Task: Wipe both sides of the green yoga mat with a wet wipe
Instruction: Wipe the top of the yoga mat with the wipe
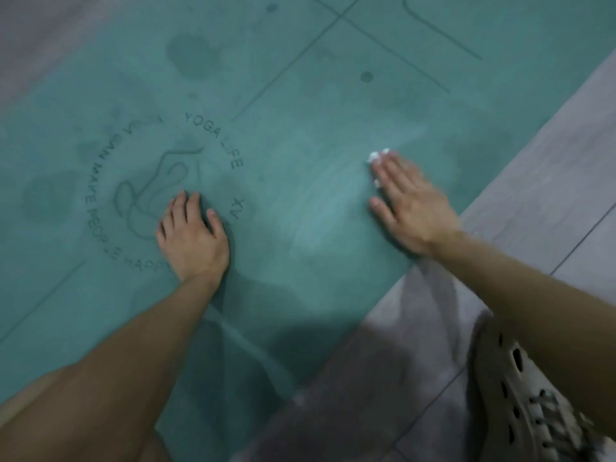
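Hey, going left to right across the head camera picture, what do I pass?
left hand resting on the green yoga mat → right hand flat on the wet wipe → beige shoe

Both arms are bare right up to the frame edge, left forearm [133, 345] and right forearm [533, 295]. The left hand [193, 235] and right hand [410, 208] are bare too, the right one a bit blurry. A bare leg [50, 411] shows bottom left. Footwear is a tan foam clog [520, 395] with dark oval vent holes and a criss-cross lace-style pattern on top.
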`<state>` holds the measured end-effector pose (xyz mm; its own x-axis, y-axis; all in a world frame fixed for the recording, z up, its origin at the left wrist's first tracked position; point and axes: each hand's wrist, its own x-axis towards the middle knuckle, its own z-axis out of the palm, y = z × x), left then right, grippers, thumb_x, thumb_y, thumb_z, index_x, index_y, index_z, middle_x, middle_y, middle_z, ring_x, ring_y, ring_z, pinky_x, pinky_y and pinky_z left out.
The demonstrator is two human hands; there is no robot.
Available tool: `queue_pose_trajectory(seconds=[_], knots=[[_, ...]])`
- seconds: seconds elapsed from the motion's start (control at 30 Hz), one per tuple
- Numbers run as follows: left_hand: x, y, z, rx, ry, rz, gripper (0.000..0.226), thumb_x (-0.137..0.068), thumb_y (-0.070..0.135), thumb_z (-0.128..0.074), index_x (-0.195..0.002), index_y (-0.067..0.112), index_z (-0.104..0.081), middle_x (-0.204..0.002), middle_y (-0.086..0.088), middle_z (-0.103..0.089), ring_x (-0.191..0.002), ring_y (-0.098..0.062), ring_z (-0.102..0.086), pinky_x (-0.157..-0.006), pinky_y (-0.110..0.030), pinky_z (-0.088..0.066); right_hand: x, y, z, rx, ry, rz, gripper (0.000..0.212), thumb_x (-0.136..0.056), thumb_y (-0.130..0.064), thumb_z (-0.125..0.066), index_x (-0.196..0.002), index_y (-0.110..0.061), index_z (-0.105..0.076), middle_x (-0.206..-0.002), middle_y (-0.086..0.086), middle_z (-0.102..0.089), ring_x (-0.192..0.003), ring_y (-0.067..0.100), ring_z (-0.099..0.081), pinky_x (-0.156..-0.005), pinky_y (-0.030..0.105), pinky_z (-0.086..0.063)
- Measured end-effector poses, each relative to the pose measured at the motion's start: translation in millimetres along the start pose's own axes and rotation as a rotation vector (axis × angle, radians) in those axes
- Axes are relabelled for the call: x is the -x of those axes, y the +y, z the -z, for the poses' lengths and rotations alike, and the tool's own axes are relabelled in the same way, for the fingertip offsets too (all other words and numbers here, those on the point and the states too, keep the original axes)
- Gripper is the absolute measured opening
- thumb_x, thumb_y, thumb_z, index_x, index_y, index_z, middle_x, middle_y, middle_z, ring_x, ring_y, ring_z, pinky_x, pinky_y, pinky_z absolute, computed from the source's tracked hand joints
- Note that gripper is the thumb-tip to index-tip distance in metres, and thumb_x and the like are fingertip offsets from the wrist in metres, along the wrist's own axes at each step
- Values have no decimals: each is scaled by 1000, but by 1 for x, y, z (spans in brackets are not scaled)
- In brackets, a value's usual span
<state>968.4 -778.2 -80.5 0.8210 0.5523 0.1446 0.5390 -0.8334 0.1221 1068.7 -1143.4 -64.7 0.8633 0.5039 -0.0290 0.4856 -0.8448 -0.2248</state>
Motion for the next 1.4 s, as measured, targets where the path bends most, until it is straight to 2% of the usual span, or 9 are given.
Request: queue_pose_trajectory(seconds=[0.1, 0.3, 0.5, 0.7, 0.87, 0.93, 1.1, 1.17, 1.4], knots=[[45, 20, 28, 45, -82, 43, 48, -101, 42, -48, -142, 19, -60, -154, -2, -55, -139, -29, -48, -116, -52, -39, -8, 11, 6, -58, 26, -326, 84, -107, -66, -17, -168, -9, -7, -176, 8, -6, -163, 19, 3, -132, 43, -7], [140, 67, 70, 16, -473, -198, 93, -86, 68, -65, -160, 19, -39, -171, -9, -28, -156, -29, -28, -125, -46, -31, 48, -66, -18, -38, -195, 702, 73, -110, -50, -42, -168, -13, -16, -176, 6, -12, -163, 19, -4, -132, 42, -13], [129, 82, 79, -217, -671, -285, 140, -69, 87, -70, -168, 14, -4, -175, -20, -3, -162, -35, -8, -130, -44, -23, 3, 19, 7, -62, 34, -355, 78, -108, -60, -20, -168, -10, -10, -176, 7, -9, -163, 20, 0, -132, 44, -11], [128, 81, 86, -300, -713, -334, 159, -54, 90, -78, -168, 13, 3, -175, -20, -1, -162, -35, -8, -127, -42, -27, 57, -48, -14, -23, -206, 658, 71, -112, -49, -35, -169, -15, -10, -176, 4, -8, -163, 18, -1, -132, 43, -11], [128, 86, 89, -324, -707, -352, 159, -54, 92, -75, -168, 14, 3, -175, -20, -2, -162, -35, -9, -124, -43, -32, 23, 48, 21, -45, 35, -386, 79, -107, -61, -9, -168, -12, -10, -176, 7, -9, -163, 21, -3, -131, 47, -12], [128, 87, 91, -334, -703, -350, 159, -54, 92, -76, -167, 13, 3, -175, -21, -4, -162, -36, -10, -124, -44, -33, 33, 35, 21, -82, 36, -474, 82, -107, -63, -15, -168, -10, -5, -176, 8, -3, -163, 20, 4, -132, 45, -6], [127, 89, 93, -356, -713, -346, 159, -53, 91, -77, -167, 12, 1, -173, -24, -6, -161, -38, -13, -122, -45, -35, 111, -75, -15, -121, -257, 547, 78, -110, -57, -35, -168, -10, -11, -176, 8, -7, -163, 20, 3, -131, 45, -13], [127, 91, 93, -364, -724, -338, 160, -53, 89, -79, -167, 11, 1, -173, -25, -5, -161, -39, -13, -123, -45, -34, 110, -65, -11, -64, -259, 664, 74, -111, -55, -30, -169, -13, -12, -176, 5, -9, -163, 18, 0, -132, 44, -11], [125, 94, 92, -356, -741, -322, 161, -53, 86, -83, -167, 11, 2, -174, -24, -2, -161, -40, -11, -120, -48, -37, 38, 48, 27, -89, 37, -547, 81, -107, -64, -9, -168, -11, -7, -176, 6, -6, -163, 18, 3, -132, 43, -7]])
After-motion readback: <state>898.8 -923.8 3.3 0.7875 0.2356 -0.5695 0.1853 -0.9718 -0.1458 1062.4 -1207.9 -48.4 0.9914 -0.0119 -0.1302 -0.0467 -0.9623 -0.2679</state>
